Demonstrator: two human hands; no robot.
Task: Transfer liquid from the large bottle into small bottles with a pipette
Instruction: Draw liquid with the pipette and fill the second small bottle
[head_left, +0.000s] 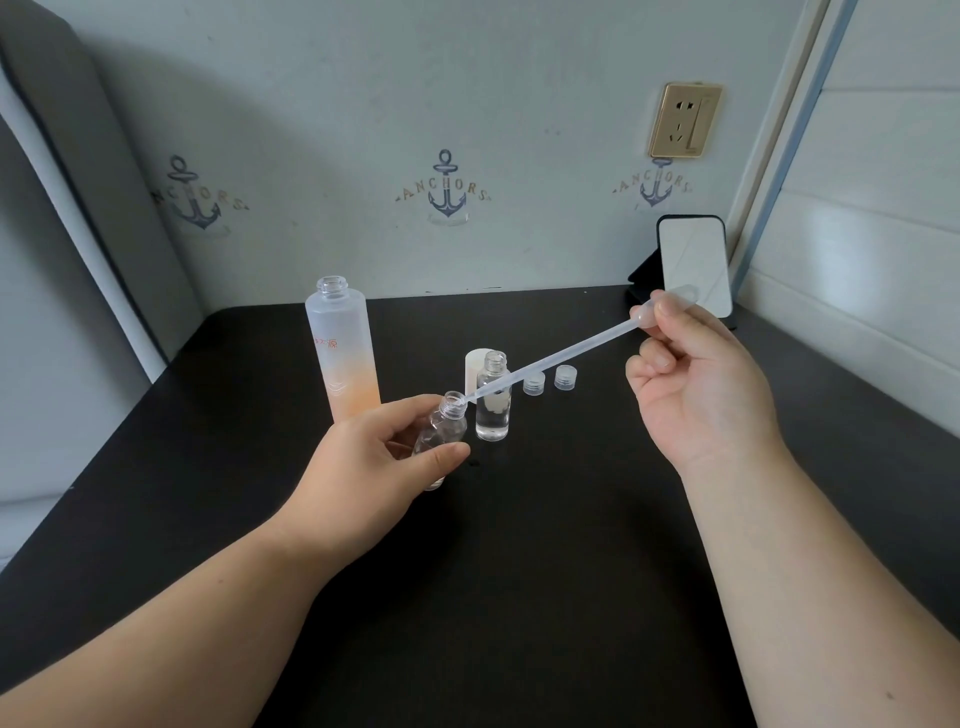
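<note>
1. We are holding a small clear bottle (440, 428) in our left hand (363, 462), lifted off the dark worktop (545, 545) and tilted so its open neck leans toward the right edge. Our fingers and thumb are curled round its body.

2. Our right hand (696, 395) is pinching the bulb end of the pipette (550, 364), thumb and forefinger together on it and the other fingers curled underneath. The stem is slanting down to the left, and its tip is sitting at the held bottle's mouth.

3. We are judging the pipette as light, soft plastic: the bulb gives under a pinch and the long stem likely flexes, so we are keeping our hold at the bulb and pressing gently.

4. The small bottle looks light, smooth and probably slippery if wet. Gripping round the body below the threaded neck is leaving the mouth free.

5. A second small bottle (492, 397) is standing upright just beside the held one, toward the back edge, uncapped and partly filled with clear liquid.

6. The large bottle (343, 353), frosted with an orange lower half, is standing open to the left, near the back edge. It looks tall, so easy to topple.

7. Two small caps (550, 380) are lying just right of the standing bottle.
</note>
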